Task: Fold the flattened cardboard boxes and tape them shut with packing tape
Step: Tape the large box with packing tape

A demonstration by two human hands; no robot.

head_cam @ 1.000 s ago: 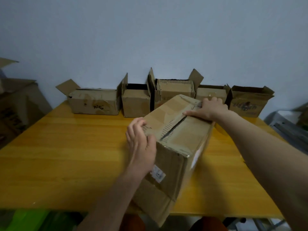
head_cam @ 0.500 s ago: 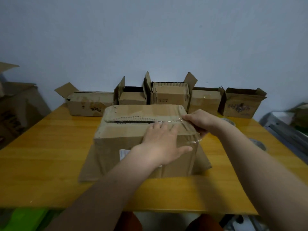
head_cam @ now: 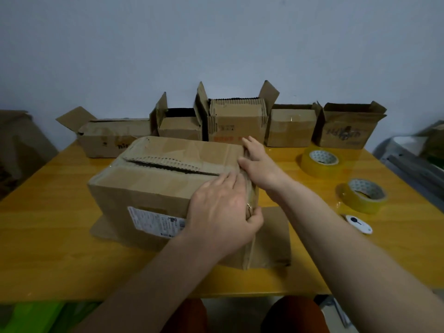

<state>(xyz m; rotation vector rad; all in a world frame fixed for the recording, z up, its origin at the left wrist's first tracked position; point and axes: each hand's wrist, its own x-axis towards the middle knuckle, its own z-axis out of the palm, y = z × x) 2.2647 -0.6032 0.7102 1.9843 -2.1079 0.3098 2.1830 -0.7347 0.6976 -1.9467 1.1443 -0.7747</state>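
The big cardboard box point(head_cam: 153, 188) sits in the middle of the wooden table point(head_cam: 48, 227), its top flaps folded down with a ragged, gaping seam running across the top. A white shipping label point(head_cam: 156, 223) shows on the near face. At the bottom, loose flaps lie flat on the table on the left and right sides.

Both hands are on the box's right end. The left hand point(head_cam: 221, 212) lies across the near top corner, fingers flat on the top flap and thumb hooked round the right edge, clamping that corner. The right hand point(head_cam: 259, 164) presses open-palmed against the upper right edge, fingers stretched out toward the far corner, gripping nothing.

Out to the right, clear of the box, two rolls of yellowish packing tape lie flat on the table: the far roll point(head_cam: 320, 163) and the near roll point(head_cam: 364, 195). Just in front of the near roll rests a small white cutter point(head_cam: 359, 224), though it is too small to be sure what it is.

Along the back edge, against the wall point(head_cam: 216, 44), stands a row of five smaller boxes point(head_cam: 290, 127), several with flaps sticking up.
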